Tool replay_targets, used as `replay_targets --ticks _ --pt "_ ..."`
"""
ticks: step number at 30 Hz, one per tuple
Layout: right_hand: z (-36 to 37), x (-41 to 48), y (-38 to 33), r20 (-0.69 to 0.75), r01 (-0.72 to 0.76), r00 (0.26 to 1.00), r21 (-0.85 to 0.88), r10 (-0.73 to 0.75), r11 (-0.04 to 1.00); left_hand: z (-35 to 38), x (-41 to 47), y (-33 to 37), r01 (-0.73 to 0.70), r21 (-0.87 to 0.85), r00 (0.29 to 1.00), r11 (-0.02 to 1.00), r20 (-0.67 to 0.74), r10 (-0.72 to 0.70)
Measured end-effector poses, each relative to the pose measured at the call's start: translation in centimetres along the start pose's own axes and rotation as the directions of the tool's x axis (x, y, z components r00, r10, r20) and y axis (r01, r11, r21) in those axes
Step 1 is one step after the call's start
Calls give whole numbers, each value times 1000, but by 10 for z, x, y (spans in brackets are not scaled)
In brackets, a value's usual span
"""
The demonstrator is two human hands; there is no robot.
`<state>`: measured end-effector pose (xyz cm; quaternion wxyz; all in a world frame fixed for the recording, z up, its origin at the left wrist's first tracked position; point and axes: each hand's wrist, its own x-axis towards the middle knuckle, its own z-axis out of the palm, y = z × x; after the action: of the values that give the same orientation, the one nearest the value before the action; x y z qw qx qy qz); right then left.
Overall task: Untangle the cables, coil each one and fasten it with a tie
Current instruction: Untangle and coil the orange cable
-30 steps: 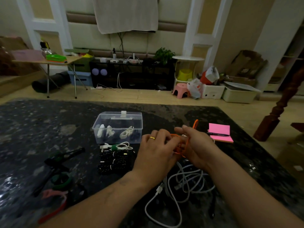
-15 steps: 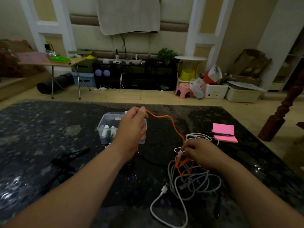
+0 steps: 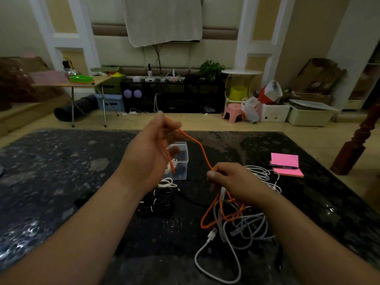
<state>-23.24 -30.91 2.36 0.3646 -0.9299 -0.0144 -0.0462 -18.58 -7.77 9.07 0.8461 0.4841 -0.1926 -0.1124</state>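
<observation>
- Since before, left hand (image 3: pixel 152 153) has risen and turned palm-in, fingers curled round the orange cable (image 3: pixel 198 144).
- Lower down, right hand (image 3: pixel 232 179) pinches the same cable.
- Its remainder lies tangled with white cables (image 3: pixel 244 225) on the table (image 3: pixel 61 182).

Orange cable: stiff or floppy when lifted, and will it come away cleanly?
Likely floppy: the orange cable droops from the left hand and curves down to the right hand. Probably light, as fingers alone carry it. It may snag, since its loops lie among the white cables.
</observation>
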Motion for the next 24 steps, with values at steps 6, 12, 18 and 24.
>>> replay_targets --ticks 6,12,18,24 --pt "-34 1 7 -110 -108 986 135 123 985 -49 10 6 19 -346 965 938 -240 -108" --pt "-98 35 -82 -252 -36 964 177 80 984 -30 4 2 79 -138 981 987 -165 -102" --pt "-150 35 -199 -346 218 916 11 -201 976 -7 -7 19 50 -112 996 992 -63 -57" --pt "-129 19 -171 -215 112 965 -182 -151 977 -7 -21 16 96 -127 990 987 -95 -108"
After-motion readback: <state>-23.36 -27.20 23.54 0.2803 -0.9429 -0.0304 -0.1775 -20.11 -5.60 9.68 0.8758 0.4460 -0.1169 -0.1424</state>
